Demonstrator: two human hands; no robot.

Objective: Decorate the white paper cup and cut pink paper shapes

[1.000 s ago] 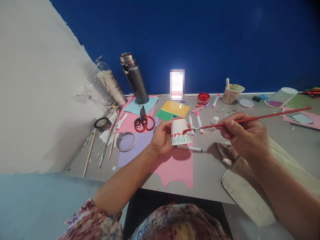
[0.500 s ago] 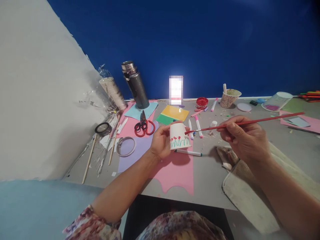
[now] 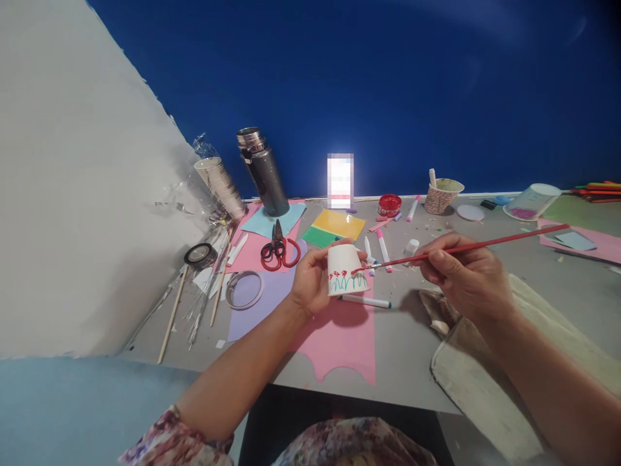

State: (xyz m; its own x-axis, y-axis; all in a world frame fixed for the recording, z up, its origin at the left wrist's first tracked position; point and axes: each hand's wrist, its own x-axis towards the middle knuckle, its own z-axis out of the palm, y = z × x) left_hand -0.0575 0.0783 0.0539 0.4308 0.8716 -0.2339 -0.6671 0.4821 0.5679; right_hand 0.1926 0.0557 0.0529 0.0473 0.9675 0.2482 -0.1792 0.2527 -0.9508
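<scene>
White paper, probably light and easily dented: hold the cup (image 3: 343, 259) gently, clear of the red paint (image 3: 344, 273). The left hand (image 3: 309, 281) grips it above the table (image 3: 405, 353), inward of the front edge; the right hand (image 3: 468, 276) pinches the brush (image 3: 504, 240).

A smooth deep-blue wall (image 3: 291, 71) rises behind the far edge of the grey, flat-topped desk (image 3: 402, 353); a plain off-white wall (image 3: 58, 194), light-blue area (image 3: 72, 414) below, flanks its left edge.

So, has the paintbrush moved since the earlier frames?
Yes, left: the paintbrush now has its handle end farther left against the pink sheet at far right.
</scene>
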